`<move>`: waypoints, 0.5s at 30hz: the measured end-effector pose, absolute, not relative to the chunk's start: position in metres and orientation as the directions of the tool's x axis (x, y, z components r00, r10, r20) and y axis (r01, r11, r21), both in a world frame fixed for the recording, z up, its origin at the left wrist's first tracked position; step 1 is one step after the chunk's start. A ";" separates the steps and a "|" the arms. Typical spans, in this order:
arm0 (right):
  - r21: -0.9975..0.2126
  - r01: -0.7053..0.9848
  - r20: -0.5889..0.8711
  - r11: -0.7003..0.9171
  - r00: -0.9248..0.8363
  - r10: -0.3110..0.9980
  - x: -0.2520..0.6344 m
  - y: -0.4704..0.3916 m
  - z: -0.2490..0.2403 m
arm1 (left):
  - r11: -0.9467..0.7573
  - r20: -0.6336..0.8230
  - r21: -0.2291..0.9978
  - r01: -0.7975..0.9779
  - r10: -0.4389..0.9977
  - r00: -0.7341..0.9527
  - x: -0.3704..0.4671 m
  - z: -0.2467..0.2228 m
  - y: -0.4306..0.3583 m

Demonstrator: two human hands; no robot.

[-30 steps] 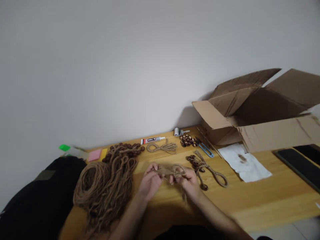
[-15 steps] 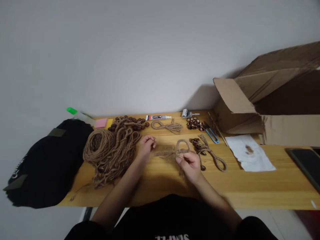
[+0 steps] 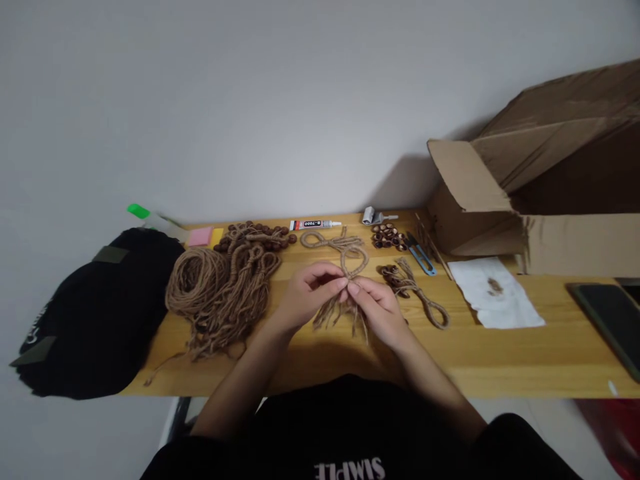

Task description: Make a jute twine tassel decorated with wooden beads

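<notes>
Between my hands is a looped piece of brown twine cord [image 3: 355, 263], its round loop pointing away from me and its loose strands hanging below my fingers. My left hand [image 3: 314, 293] pinches it just under the loop with thumb and fingers. Pressed close beside it, my right hand [image 3: 381, 308] pinches the same spot, thumb tips almost touching. Behind the loop lies another looped cord [image 3: 325, 240] on the table. A third looped cord [image 3: 425, 300] rests right of my right hand, near some dark brown shell-like pieces.
A coil of twine [image 3: 197, 280] and a heap of cords [image 3: 245, 300] lie left, beside a black cloth bundle [image 3: 100, 320]. Behind are a glue tube [image 3: 315, 225] and halved shells [image 3: 389, 237]. Blue thread snips [image 3: 421, 255], a stained tissue [image 3: 495, 293], an open cardboard box [image 3: 475, 227] and a phone [image 3: 605, 320] stand right.
My left hand has come right to the cord and now grips it beside my right hand. The loop now points away from me with its strands hanging toward me. The view has tilted slightly.
</notes>
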State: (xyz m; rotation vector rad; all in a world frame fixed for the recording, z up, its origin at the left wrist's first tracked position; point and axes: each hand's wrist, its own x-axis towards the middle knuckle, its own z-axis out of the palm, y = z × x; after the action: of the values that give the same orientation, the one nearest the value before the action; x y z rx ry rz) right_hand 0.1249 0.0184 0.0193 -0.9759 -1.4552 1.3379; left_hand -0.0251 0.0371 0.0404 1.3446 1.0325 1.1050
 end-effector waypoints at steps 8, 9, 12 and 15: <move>-0.942 0.151 0.220 0.300 -0.396 0.892 0.141 0.012 0.050 | -0.119 0.109 0.992 0.038 0.971 0.211 -0.022 0.059 0.027; -0.927 0.177 0.237 0.330 -0.404 0.883 0.144 0.012 0.054 | -0.121 0.113 0.992 0.030 0.972 0.204 -0.022 0.060 0.025; -0.848 0.290 0.301 0.444 -0.426 0.853 0.150 0.011 0.067 | -0.157 0.150 0.987 0.027 0.974 0.169 -0.020 0.062 0.021; -0.740 0.405 0.380 0.537 -0.407 0.831 0.156 0.009 0.077 | -0.279 0.269 0.953 0.120 0.959 0.094 -0.017 0.067 0.014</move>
State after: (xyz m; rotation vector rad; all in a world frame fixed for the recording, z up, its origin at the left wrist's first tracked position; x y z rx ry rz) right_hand 0.1563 0.0095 0.0774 -0.9983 -2.0192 0.7169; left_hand -0.0168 0.0140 0.0675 1.5488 1.1037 1.2864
